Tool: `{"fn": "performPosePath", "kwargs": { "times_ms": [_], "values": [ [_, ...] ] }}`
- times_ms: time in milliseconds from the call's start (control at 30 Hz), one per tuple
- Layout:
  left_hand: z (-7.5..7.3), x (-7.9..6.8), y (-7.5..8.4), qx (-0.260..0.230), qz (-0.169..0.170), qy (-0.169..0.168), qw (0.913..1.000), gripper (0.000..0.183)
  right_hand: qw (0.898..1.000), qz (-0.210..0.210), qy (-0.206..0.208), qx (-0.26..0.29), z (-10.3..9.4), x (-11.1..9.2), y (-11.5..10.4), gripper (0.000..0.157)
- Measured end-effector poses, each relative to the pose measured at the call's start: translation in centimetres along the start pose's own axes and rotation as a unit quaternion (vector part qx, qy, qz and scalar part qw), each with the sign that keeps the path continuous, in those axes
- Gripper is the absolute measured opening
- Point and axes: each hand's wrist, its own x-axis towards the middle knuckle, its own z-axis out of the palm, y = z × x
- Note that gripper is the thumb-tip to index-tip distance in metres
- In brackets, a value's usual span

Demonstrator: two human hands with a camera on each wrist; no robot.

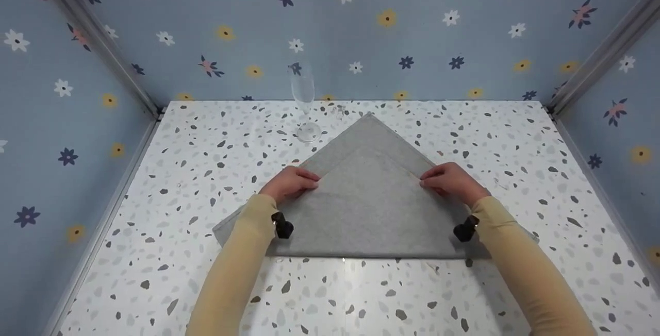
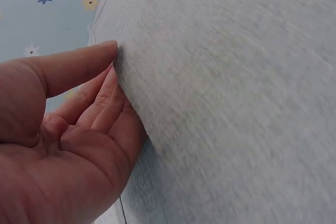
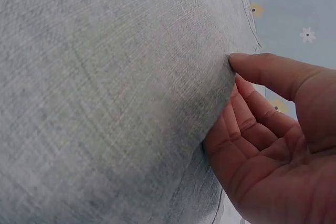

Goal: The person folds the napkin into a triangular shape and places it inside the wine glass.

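Note:
A grey cloth napkin (image 1: 368, 212) lies folded into a large triangle on the table, its point toward the back wall and its straight fold toward the person. The upper layer's point sits a little short of the lower layer's. At the left slanting edge, my left hand (image 1: 292, 184) pinches the upper layer between thumb and fingers. My right hand (image 1: 451, 184) pinches the same layer at the right slanting edge. Both wrist views show the thumb on top of the cloth (image 2: 226, 98) and the fingers beneath its edge, with the fingertips partly hidden under it.
A clear champagne flute (image 1: 303, 91) stands behind the napkin, left of its point. The white speckled table (image 1: 170, 264) is bounded by blue flowered panels (image 1: 340, 32) at the back and both sides.

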Motion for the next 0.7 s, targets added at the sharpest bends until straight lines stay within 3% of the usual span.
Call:
{"fn": "performPosePath", "kwargs": {
  "times_ms": [367, 700],
  "values": [
    [0.6, -1.4, -0.4, 0.034, 0.01, 0.015, 0.9993, 0.029, 0.999, 0.001, 0.002, -0.038, 0.2, -0.7, 0.1, 0.028],
    [1.3, -3.6, -1.6, 0.028, 0.021, -0.004, 0.9994, 0.029, 1.0, 0.005, -0.018, -0.008, 1.2, -2.6, 1.4, 0.027]
  ]
}}
